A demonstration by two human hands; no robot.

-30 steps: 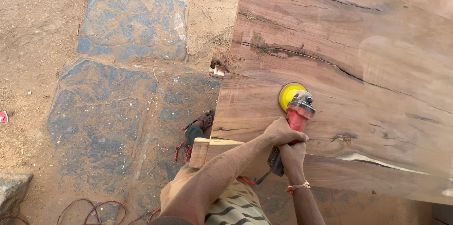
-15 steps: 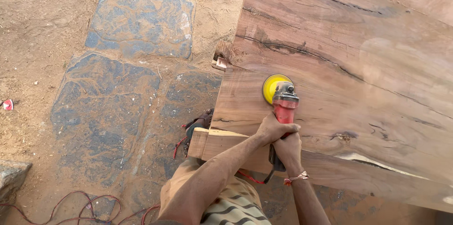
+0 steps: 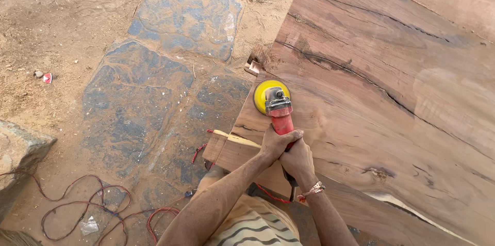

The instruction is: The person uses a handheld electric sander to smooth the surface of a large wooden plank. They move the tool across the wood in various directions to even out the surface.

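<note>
Reddish-brown timber filled most of the view: a broad wooden slab point(image 3: 392, 96) lying flat, its grain running in long diagonal bands with dark cracks and a small knot near the lower edge. A red-bodied angle grinder point(image 3: 276, 109) with a round yellow sanding disc sat on the slab's left margin, the disc flat against the wood close to the edge. Both hands gripped the tool's red body one behind the other; the left hand point(image 3: 276, 143) was wrapped over it with fingers closed tight round the casing, and the right hand point(image 3: 298, 161), a thin bracelet at its wrist, was clamped on the rear of the body just behind.

As a judgement, the sanding looked partly done: a paler, smoother patch showed toward the slab's right side, while the wood around the disc and along the cracked bands looked darker and rougher, so much surface seemed left to work.

Beside the slab lay grey-blue paving stones point(image 3: 154, 96), dusted with fine sawdust, on sandy ground. A thin red cable point(image 3: 93, 210) looped loosely over the dirt at lower left, near a rough grey rock point(image 3: 20, 148).
</note>
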